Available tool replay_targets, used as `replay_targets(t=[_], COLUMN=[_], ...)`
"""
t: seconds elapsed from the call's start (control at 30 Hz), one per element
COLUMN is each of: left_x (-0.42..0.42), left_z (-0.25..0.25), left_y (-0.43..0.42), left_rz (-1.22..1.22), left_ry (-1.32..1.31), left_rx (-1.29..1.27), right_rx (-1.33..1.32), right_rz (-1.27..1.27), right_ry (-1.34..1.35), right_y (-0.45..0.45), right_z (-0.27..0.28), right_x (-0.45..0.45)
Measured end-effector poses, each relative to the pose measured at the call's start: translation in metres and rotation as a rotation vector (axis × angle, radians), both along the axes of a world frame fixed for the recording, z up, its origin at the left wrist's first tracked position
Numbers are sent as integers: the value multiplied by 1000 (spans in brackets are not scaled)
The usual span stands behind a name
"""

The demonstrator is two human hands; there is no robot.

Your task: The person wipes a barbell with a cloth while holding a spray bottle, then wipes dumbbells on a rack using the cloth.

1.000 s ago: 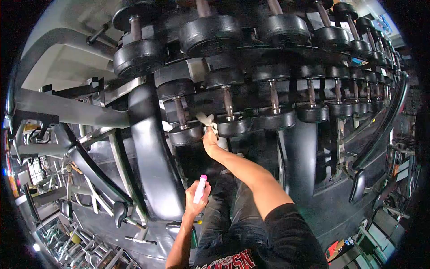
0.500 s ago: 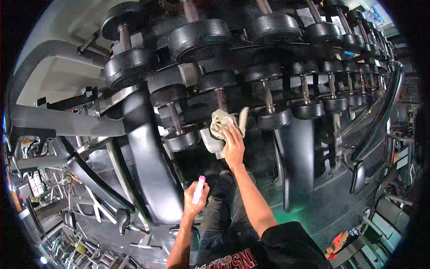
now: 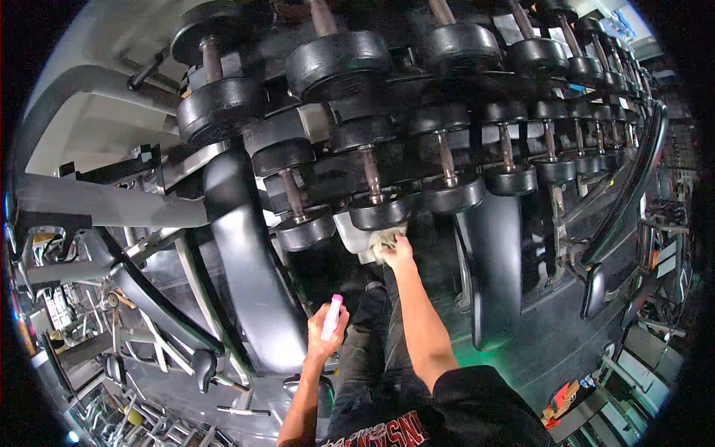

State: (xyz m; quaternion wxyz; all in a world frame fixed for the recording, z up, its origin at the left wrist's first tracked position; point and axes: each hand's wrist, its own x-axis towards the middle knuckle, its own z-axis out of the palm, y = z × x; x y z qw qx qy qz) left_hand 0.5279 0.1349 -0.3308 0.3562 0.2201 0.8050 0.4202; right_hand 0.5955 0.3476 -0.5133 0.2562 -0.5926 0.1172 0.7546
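Note:
My right hand (image 3: 400, 254) grips a beige cloth (image 3: 383, 243) at the near end of a black dumbbell (image 3: 378, 214) on the lower rack row. The cloth sits at the lower edge of that dumbbell's head; whether it presses on it I cannot tell. Bare metal shows on the dumbbell's handle (image 3: 370, 167). Lower down, my left hand (image 3: 319, 347) is wrapped round a small white bottle (image 3: 331, 320) with a pink top, held upright in front of my legs.
Two rows of dumbbells run across the rack, among them a larger one (image 3: 339, 63) above. One black padded bench (image 3: 257, 298) stands to the left, another (image 3: 497, 276) to the right. A grey machine frame (image 3: 112, 201) fills the far left.
My right hand and the cloth have come down from the face of the dumbbell's near head to its lower edge, uncovering the head. My left hand with the bottle has hardly moved.

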Motion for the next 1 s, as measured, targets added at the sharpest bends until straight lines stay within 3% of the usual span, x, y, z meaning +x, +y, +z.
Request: replay_targets(t=[0.03, 0.07, 0.13, 0.2, 0.3, 0.37, 0.47, 0.63, 0.7, 0.77, 0.8, 0.87, 1.0], left_x=[0, 0, -1, -1, -5, -5, -4, 2, 3, 6, 6, 6, 13], left_z=[-1, -3, 3, 7, 9, 10, 8, 7, 9, 10, 12, 14, 9], left_y=[0, 1, 3, 3, 5, 2, 2, 8, 14, 17, 18, 20, 6], left_rz=[-29, -57, -33, -13, 26, -7, -42, 2, -23, -68, -70, -78, -52], left_ry=[30, 63, 20, -22, -5, -7, 26, -82, -37, 28, -1, 32, 27], left_rx=[15, 32, -5, -44, -17, -20, -3, -53, -56, 34, -18, 5, -27], right_rx=[710, 461, 199, 38, 33, 37, 230, 218, 309, 7, 80, 308, 123], right_rz=[652, 284, -86, -303, -216, -234, -140, 141, 139, -70, -198, -144, -272], right_ry=[-49, 103, 249, 351, 420, 308, 119, 164, 191, 159, 191, 161, 298], right_y=[-20, -15, 7, 29, 34, 16, -6, -36, -42, -33, -23, -14, 2], right_z=[-116, -127, -118, -69, -74, -67, 0, 65, 6, -50, -34, -88, -97], right_x=[28, 17, -14, -32, -17, -3, 15, 35, 44, 57, 42, 28, -21])
